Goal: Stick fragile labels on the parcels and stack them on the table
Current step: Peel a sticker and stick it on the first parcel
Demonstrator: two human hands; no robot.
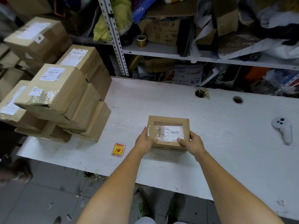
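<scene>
A small brown cardboard parcel (pixel 169 122) with a white shipping label on top sits on the white table (pixel 161 101). My left hand (pixel 144 139) grips its near left side, thumb on the top. My right hand (pixel 191 143) grips its near right side the same way. A small pad of red and yellow fragile labels (pixel 118 150) lies on the table to the left of my left hand. A pile of several brown parcels (pixel 64 101) with shipping labels stands at the table's left end.
A white handheld controller (pixel 282 129) lies at the right of the table. Two cable holes (pixel 199 93) pierce the table's far side. Cluttered metal shelves (pixel 161 50) with boxes, bags and a tape roll (pixel 141 40) rise behind. Tiled floor lies below the near edge.
</scene>
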